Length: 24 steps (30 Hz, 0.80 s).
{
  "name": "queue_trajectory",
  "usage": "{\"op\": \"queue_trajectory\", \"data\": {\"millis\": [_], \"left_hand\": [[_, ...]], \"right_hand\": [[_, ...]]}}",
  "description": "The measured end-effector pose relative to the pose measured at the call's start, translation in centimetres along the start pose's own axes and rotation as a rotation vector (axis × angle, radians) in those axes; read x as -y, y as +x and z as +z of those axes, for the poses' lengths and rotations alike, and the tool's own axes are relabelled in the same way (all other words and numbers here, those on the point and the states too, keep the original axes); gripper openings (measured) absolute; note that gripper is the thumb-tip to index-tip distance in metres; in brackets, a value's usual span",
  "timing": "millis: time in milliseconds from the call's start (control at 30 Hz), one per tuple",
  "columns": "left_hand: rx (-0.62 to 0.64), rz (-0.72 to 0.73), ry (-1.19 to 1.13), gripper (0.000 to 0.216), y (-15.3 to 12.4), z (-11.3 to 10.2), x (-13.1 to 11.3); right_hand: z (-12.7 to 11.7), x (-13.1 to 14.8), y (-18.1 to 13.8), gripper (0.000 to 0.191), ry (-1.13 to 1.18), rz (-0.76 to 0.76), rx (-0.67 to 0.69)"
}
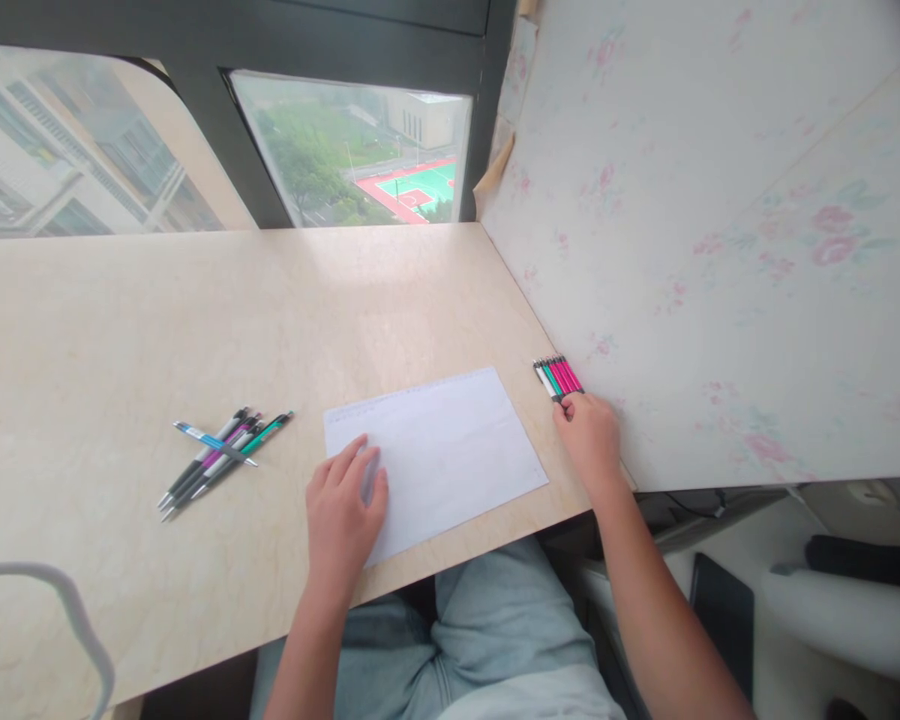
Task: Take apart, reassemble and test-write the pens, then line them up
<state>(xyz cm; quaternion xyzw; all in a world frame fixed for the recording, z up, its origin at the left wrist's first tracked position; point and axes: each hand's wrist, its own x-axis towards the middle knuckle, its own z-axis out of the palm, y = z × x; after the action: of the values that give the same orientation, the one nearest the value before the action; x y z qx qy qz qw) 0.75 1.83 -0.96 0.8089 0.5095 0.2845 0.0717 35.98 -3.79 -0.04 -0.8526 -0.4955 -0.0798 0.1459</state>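
Observation:
A white sheet of paper (450,450) lies at a slant on the desk in front of me. My left hand (347,500) rests over its left side, palm down, with the fingers apart and nothing in them. Against the wall on the right, several pens (559,374) with white, green and pink barrels lie side by side in a row. My right hand (589,435) is at the near ends of this row, its fingers closed on a pen there. The hand covers the pens' lower ends. On the left, a loose crossed pile of pens (225,460) has blue, purple, grey and green barrels.
The light wooden desk (232,330) runs back to a dark-framed window (360,150). A flowered wall (705,240) bounds it on the right. A grey curved tube or cable (67,600) reaches in at the lower left. My legs are under the desk's front edge.

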Motion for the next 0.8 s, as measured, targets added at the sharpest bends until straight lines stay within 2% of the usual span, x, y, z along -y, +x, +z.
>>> {"op": "queue_trajectory", "data": {"millis": [267,633,800], "left_hand": [[0.006,-0.003,0.005,0.026,0.0,0.0,0.0],[0.013,-0.003,0.011,0.026,0.1,0.0,-0.1],[0.012,-0.006,0.008,0.026,0.1,0.0,0.0]], "right_hand": [[-0.7,0.3,0.0,0.016,0.012,0.028,0.009],[-1.2,1.5,-0.8,0.015,-0.026,0.229,0.101],[-1.2,1.9,-0.4,0.018,-0.061,0.266,0.123]]}}
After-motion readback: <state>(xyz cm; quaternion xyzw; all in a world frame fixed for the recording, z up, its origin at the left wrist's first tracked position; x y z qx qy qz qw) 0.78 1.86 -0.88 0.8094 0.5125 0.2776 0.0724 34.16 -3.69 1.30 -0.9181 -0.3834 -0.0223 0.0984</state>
